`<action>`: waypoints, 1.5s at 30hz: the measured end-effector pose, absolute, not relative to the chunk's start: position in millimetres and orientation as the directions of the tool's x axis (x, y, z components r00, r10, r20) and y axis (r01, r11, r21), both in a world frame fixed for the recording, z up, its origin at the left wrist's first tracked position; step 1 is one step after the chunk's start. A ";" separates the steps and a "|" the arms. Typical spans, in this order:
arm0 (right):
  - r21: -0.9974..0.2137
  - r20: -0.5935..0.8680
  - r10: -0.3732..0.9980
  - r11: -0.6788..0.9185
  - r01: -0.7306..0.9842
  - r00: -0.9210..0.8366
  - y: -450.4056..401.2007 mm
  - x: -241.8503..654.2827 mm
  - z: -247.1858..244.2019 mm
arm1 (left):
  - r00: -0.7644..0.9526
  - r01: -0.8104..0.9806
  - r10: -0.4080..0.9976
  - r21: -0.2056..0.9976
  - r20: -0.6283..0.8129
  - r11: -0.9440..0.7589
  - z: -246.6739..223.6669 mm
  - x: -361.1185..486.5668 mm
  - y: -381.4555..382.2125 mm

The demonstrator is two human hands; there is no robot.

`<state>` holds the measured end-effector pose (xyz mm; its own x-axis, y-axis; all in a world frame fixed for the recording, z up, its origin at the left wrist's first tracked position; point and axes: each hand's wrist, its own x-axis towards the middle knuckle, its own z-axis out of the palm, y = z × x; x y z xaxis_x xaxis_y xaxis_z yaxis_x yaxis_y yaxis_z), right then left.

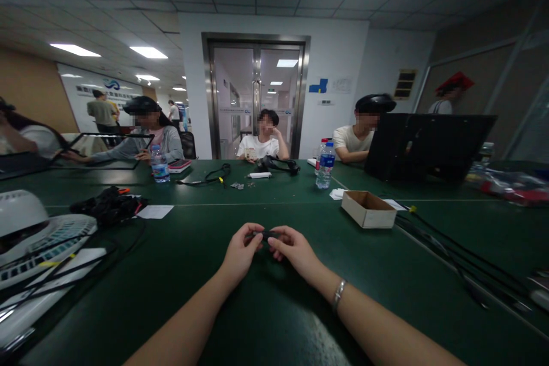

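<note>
Pinching a small dark object (266,235) with both hands, a bit below the middle of the frame, over the green table (193,263). Got its left end clamped between thumb and fingertips in the grip of the left hand (240,254). Same deal at its right end, squeezed in the grip of the right hand (298,250). Can't really tell what kind of object, too tiny and mostly tucked behind fingers. Also wearing a silver bracelet (339,295) just up from the right hand.

Lots of other stuff around btw. Right of center, a small open box (380,219), with dark cables (458,254) running off toward the lower right. Farther back, an upright blue-capped bottle (326,168). Over at the left edge, a white domed thing (21,211), then a dark tangle (107,206) next to some white paper (155,212). Near center, beyond the hands, a dark headset (289,166). Behind that, a person in a white top (262,146) in front of glass double doors (234,97). On the right side, a big black monitor (429,146), partly hiding another person (354,140).
</note>
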<state>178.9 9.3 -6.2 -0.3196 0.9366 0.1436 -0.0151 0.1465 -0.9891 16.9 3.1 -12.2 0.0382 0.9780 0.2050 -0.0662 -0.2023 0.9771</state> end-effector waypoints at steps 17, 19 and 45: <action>-0.984 0.179 0.935 0.172 -0.050 -0.306 10.0 178.0 -8.5 | 0.006 -0.065 0.976 0.974 0.218 -0.217 -15.5 17.5 6.4; -0.981 0.196 0.932 0.189 -0.053 -0.306 10.1 178.3 -9.7 | 0.020 -0.077 0.973 0.971 0.229 -0.227 -18.7 16.8 8.2; -0.987 0.156 0.934 0.157 -0.025 -0.321 11.5 178.0 -8.1 | 0.009 -0.069 0.959 0.957 0.285 -0.283 -16.6 16.3 6.3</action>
